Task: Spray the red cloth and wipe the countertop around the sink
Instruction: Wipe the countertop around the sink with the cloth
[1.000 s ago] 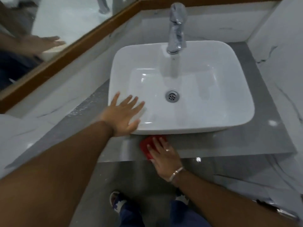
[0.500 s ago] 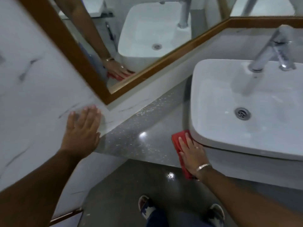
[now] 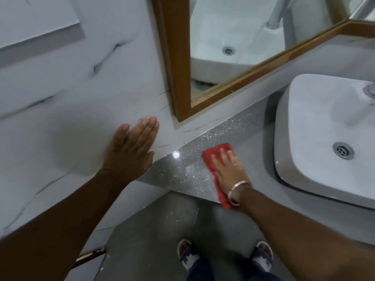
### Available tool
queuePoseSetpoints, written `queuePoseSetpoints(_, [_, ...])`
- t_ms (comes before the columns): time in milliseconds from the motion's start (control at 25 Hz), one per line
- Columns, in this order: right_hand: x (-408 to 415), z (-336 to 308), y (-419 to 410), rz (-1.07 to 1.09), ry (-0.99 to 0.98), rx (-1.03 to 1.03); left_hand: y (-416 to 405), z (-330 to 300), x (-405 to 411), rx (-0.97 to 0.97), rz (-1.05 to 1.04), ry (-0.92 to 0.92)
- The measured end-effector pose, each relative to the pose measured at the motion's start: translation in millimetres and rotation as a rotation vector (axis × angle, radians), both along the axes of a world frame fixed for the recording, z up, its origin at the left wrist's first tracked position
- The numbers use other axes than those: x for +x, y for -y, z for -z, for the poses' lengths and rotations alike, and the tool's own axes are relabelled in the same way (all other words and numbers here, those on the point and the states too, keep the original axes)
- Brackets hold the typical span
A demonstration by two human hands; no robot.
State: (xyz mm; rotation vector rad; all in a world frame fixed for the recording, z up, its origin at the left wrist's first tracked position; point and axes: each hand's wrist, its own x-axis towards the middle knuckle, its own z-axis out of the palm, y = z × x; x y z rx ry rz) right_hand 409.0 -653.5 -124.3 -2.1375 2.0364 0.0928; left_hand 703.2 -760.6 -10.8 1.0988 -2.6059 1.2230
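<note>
The red cloth (image 3: 215,157) lies flat on the grey speckled countertop (image 3: 188,167), left of the white basin (image 3: 316,138). My right hand (image 3: 228,169) presses down on the cloth with fingers spread, a metal bangle on the wrist. One end of the cloth hangs over the counter's front edge under my wrist. My left hand (image 3: 132,151) rests flat against the white marble wall to the left, fingers together, holding nothing. No spray bottle is in view.
A wood-framed mirror (image 3: 176,63) hangs above the counter and reflects the basin. The tap (image 3: 368,92) shows at the right edge. Below the counter's front edge are the grey floor (image 3: 154,236) and my feet.
The view swung left from over the basin. My right hand slid the cloth from the basin's front to the counter on its left. My left hand left the basin rim for the wall.
</note>
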Motion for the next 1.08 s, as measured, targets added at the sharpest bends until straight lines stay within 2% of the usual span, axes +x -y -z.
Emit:
queuePoseSetpoints(80, [30.0,5.2,-18.7,-0.375,0.019,-0.008,-1.9,-3.4,0.3,-0.007,0.006,0.004])
queuePoseSetpoints(160, [-8.8,5.4,-47.0,-0.592,0.042,0.087,-4.2,-11.0,1.2,-0.002,0.022,0.044])
queuePoseSetpoints(240, [-55.3,10.7,-33.4,-0.551,-0.001,0.158,-5.1,-27.2,6.3,-0.008,0.060,0.142])
queuePoseSetpoints(280, [-67.1,9.0,-14.5,-0.416,-0.003,0.163,-4.0,-36.3,8.4,-0.029,0.090,0.193])
queuePoseSetpoints(360, [-45.5,5.1,32.7,-0.178,-0.026,0.131,-0.7,-55.8,10.9,-0.072,0.149,0.292])
queuePoseSetpoints(400, [-16.4,3.0,49.2,-0.191,-0.046,0.103,2.8,-66.0,9.6,-0.091,0.173,0.352])
queuePoseSetpoints(480, [44.9,5.7,39.5,-0.525,-0.149,0.050,12.4,-85.3,3.8,-0.135,0.211,0.476])
queuePoseSetpoints(520, [57.3,2.5,19.0,-0.729,-0.220,0.073,18.4,-94.7,0.5,-0.155,0.223,0.529])
queuePoseSetpoints(560, [48.4,6.3,-2.1,-0.815,-0.214,0.043,23.6,-102.0,-3.2,-0.168,0.233,0.564])
queuePoseSetpoints(600, [26.6,12.0,-17.0,-0.758,-0.137,-0.046,28.4,-109.6,-5.9,-0.165,0.238,0.599])
queuePoseSetpoints(680, [-27.9,19.8,-36.0,-0.312,0.026,-0.085,33.9,-118.7,-7.8,-0.147,0.252,0.655])
queuePoseSetpoints(720, [-50.3,18.9,-38.2,-0.061,0.078,-0.041,36.2,-120.3,-8.2,-0.148,0.259,0.667])
queuePoseSetpoints(800, [-63.9,18.5,-24.3,0.298,0.097,0.011,38.7,-118.0,-8.0,-0.136,0.265,0.651])
queuePoseSetpoints(960, [-54.4,5.2,65.1,0.883,0.301,-0.098,44.6,-108.1,-1.7,-0.127,0.294,0.604])
queuePoseSetpoints(1080, [-94.9,-7.7,130.2,1.183,0.401,-0.085,48.0,-104.9,-1.3,-0.135,0.307,0.610])
